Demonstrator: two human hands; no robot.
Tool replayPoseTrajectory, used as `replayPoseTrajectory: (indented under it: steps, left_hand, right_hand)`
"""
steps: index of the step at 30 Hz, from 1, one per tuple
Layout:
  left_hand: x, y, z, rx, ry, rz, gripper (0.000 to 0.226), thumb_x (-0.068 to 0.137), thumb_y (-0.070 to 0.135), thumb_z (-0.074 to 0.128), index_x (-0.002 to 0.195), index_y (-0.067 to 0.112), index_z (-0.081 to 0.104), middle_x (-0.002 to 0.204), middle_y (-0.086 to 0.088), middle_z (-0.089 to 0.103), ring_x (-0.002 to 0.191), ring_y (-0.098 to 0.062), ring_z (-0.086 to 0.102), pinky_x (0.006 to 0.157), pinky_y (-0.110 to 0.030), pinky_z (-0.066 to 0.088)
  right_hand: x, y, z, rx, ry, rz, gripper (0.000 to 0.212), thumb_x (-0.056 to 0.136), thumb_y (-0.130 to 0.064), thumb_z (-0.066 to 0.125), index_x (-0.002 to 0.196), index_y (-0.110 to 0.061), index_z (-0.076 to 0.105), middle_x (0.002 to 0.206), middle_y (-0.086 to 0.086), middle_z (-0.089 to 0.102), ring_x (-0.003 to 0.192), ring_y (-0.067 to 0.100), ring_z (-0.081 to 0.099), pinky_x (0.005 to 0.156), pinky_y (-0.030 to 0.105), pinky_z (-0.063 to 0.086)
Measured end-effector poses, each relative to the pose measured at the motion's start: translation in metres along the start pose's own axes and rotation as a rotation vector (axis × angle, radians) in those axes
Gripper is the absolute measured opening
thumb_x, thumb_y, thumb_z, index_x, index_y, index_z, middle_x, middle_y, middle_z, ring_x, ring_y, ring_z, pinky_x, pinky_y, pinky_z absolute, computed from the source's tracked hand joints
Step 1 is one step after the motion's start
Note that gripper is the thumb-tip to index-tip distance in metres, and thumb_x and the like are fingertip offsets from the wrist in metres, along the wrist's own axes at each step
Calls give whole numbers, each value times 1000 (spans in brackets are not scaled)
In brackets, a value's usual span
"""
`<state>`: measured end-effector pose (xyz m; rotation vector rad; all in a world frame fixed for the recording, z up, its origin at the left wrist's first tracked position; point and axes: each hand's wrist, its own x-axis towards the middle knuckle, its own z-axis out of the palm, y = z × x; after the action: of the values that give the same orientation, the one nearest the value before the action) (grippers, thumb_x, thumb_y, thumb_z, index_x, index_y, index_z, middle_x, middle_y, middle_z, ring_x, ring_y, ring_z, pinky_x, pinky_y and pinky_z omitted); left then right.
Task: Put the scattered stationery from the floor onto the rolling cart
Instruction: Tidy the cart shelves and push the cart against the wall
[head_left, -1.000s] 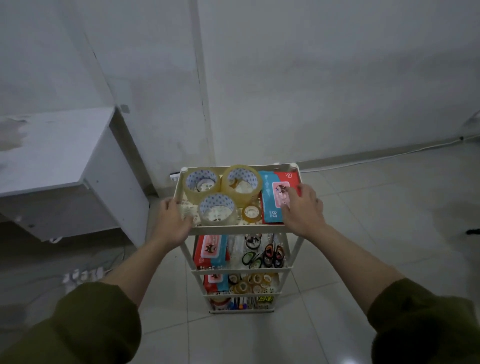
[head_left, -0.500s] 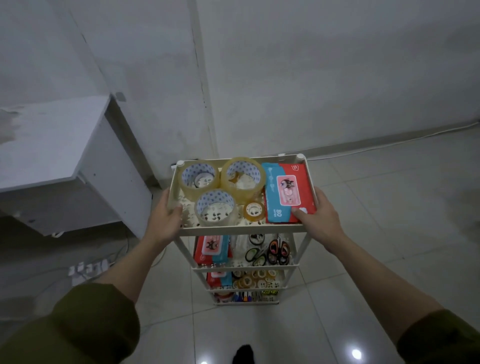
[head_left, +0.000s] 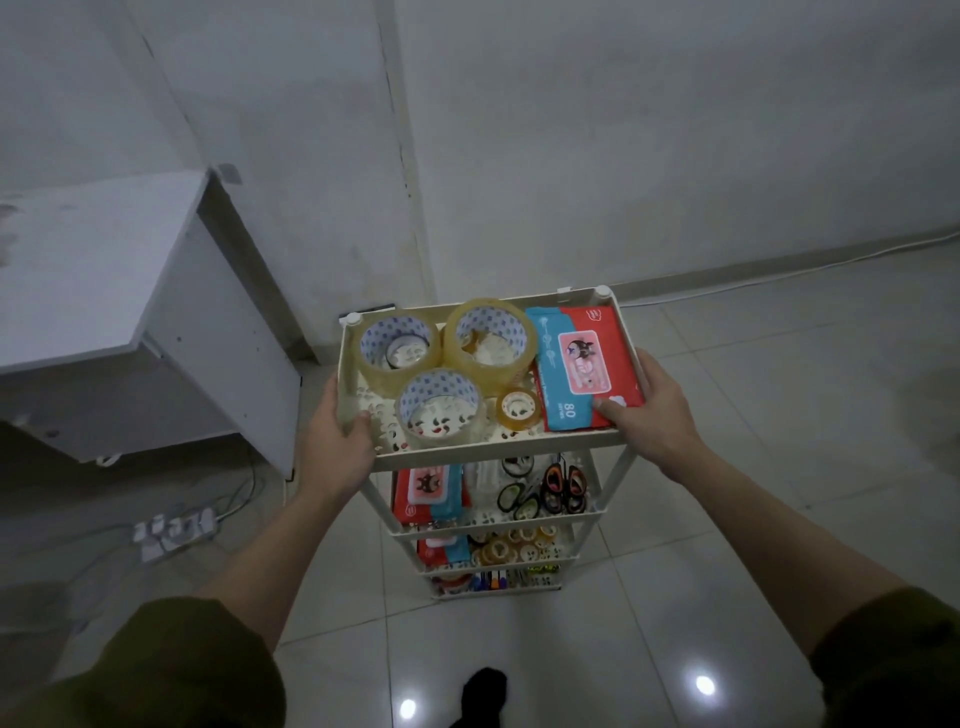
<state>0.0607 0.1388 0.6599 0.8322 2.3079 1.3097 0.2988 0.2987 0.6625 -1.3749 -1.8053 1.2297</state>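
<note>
A cream rolling cart (head_left: 498, 451) with several tiers stands before me. Its top tray carries three big clear tape rolls (head_left: 440, 406), one small tape roll (head_left: 518, 408) and a red and blue wipes pack (head_left: 576, 364). My left hand (head_left: 337, 441) grips the tray's left rim, thumb over the edge. On the right rim my right hand (head_left: 655, 415) holds on, its thumb lying on the wipes pack. Lower tiers hold another pack (head_left: 428, 491), scissors (head_left: 561, 488), small tape rolls (head_left: 511, 545) and pens (head_left: 493, 579).
A white desk (head_left: 104, 291) stands at the left, close to the cart. A power strip (head_left: 174, 530) with cables lies on the floor beneath it. The wall (head_left: 571, 156) is just behind the cart, with a white cable along its base. My dark foot (head_left: 483, 693) shows at the bottom.
The cart has come nearer and slightly right of where it was. My right hand slid from the pack's top down to the tray's right rim; my left hand keeps its hold.
</note>
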Motion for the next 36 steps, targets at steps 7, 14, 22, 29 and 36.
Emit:
replayPoseTrajectory:
  steps: [7,14,22,29,36]
  left_hand:
    - [7,4,8,-67,-23,-22,48,95,10,44,141,20,34,113,3,55,85,-6,54,69,-19,44]
    - [28,8,16,-72,-47,-23,44,94,8,45,135,21,39,110,4,54,92,-11,52,63,-15,40]
    - [56,18,31,-85,-106,-28,48,93,7,46,138,22,36,118,1,55,92,-9,55,61,-17,43]
    - [76,26,40,-64,-131,-5,47,93,9,47,137,22,37,122,-2,55,91,-10,55,59,-17,44]
    - [77,39,45,-7,-111,31,44,93,14,51,135,17,40,126,-6,56,103,-18,56,68,-20,44]
  right_hand:
    - [17,0,-6,27,-42,-13,57,80,-20,69,130,-20,42,127,6,56,112,22,58,88,48,54]
    - [34,1,-11,34,-32,-13,55,82,-19,68,131,-19,42,127,6,56,112,22,58,89,49,53]
    - [56,3,-17,55,2,11,52,83,-17,66,130,-18,43,124,5,57,106,18,58,84,39,54]
    - [72,8,-21,83,7,18,50,85,-16,63,130,-18,43,125,4,56,103,15,57,74,29,52]
    - [81,12,-25,104,-7,3,49,84,-19,65,128,-18,44,122,2,57,102,16,59,72,24,53]
